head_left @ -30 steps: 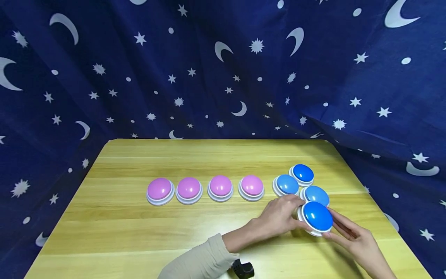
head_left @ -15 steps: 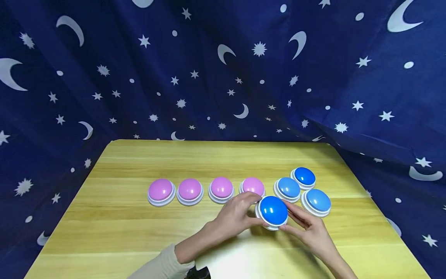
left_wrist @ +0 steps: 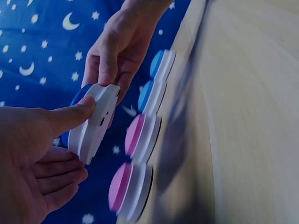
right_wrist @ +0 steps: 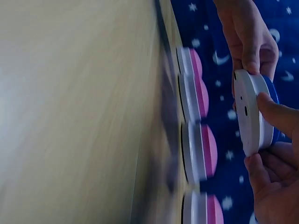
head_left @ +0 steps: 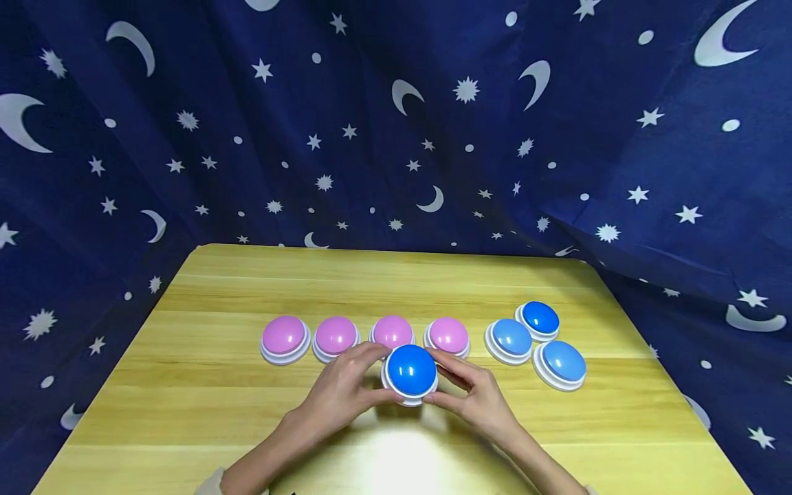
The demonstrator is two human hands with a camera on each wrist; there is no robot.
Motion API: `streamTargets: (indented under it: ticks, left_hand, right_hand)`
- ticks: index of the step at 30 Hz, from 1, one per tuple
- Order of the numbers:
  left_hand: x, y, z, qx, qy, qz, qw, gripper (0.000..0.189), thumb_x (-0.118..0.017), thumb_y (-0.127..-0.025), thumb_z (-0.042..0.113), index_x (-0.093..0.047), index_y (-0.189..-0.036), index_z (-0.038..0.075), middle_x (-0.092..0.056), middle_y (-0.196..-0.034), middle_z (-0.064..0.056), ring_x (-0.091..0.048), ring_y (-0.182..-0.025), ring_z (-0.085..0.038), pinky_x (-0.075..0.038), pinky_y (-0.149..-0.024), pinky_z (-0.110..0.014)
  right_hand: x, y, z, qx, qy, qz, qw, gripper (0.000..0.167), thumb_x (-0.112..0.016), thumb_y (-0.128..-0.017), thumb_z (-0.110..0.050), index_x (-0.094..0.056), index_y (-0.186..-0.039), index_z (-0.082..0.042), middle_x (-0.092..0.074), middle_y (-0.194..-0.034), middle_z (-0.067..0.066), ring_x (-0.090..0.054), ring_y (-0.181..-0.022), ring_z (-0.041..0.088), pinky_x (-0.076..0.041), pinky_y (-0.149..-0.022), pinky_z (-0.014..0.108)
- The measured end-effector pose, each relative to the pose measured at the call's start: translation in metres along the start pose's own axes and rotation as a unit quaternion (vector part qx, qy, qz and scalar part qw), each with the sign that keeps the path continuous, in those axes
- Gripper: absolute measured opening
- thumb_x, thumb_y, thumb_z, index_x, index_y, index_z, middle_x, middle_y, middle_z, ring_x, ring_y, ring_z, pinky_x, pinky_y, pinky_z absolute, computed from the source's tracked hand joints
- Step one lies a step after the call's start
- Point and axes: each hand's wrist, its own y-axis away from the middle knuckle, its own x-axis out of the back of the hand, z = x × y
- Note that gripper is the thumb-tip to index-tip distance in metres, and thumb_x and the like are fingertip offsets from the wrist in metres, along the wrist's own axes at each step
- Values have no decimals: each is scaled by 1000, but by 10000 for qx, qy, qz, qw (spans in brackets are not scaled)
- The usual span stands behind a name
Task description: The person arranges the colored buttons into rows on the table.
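Observation:
A dark blue push button [head_left: 411,371] with a white round base is held between both hands, raised above the table. My left hand [head_left: 337,392] grips its left side, thumb in front and fingers behind. On the opposite side my right hand [head_left: 473,395] grips the base the same way. In the left wrist view the white base [left_wrist: 100,121] shows small holes underneath. Just behind the held button stand a pink button [head_left: 392,331] and another pink button [head_left: 448,335] in a row.
Two more pink buttons continue the row leftward, one nearer [head_left: 336,335] and one at the end [head_left: 283,335]. To the right sit two light blue buttons, one inner [head_left: 512,337] and one outer [head_left: 564,361], plus a dark blue one [head_left: 540,317]. A starry curtain [head_left: 371,124] backs the wooden table [head_left: 185,412].
Both hands have carried the dark blue button leftward, from beside the blue buttons on the right to the front of the pink row. The buttons on the table stay where they were.

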Motion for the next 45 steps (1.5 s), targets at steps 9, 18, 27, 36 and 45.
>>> streamTargets:
  ticks: [9, 18, 27, 36, 45]
  left_hand:
    - [32, 32, -16, 243, -389, 438, 9980, 63, -92, -65, 33, -69, -117, 7, -68, -117, -5, -65, -109, -21, -55, -91, -41]
    - [64, 64, -25, 745, -712, 568, 9931, 60, -93, -65, 28, -70, -119, 12, -69, -118, -1, -64, -110, -21, -55, -89, -45]
    - [88, 95, -36, 1263, -801, 500, 9875, 60, -89, -71, 36, -69, -123, 15, -67, -123, -1, -63, -113, -27, -53, -89, -53]
    - [101, 120, -56, 1292, -1048, 676, 9837, 58, -91, -67, 35, -71, -118, 16, -67, -117, 6, -65, -107, -21, -48, -92, -18]
    - [101, 132, -74, 1351, -926, 641, 9844, 56, -89, -70, 33, -70, -119, 15, -68, -117, 5, -64, -107, -21, -30, -94, -1]
  right_hand:
    - [-41, -27, -4, 204, -91, -505, 9985, 63, -84, -78, -8, -60, -135, -5, -60, -136, 10, -55, -126, 27, -46, -100, 32]
    - [-84, -47, -9, 487, -246, -924, 9942, 62, -84, -78, -5, -59, -135, -3, -60, -135, 10, -56, -125, 25, -47, -99, 32]
    - [-125, -58, -11, 522, -362, -1225, 9904, 68, -85, -74, 1, -58, -136, -4, -61, -133, 8, -57, -123, 19, -48, -99, 29]
    - [-158, -69, -13, 1049, 446, -1345, 9843, 63, -88, -72, -5, -60, -129, -2, -65, -124, 7, -60, -114, 9, -48, -94, 18]
    - [-175, -71, -7, 1259, 1202, -1263, 9766, 64, -88, -75, -15, -60, -131, -3, -65, -126, 5, -59, -116, 6, -44, -94, 12]
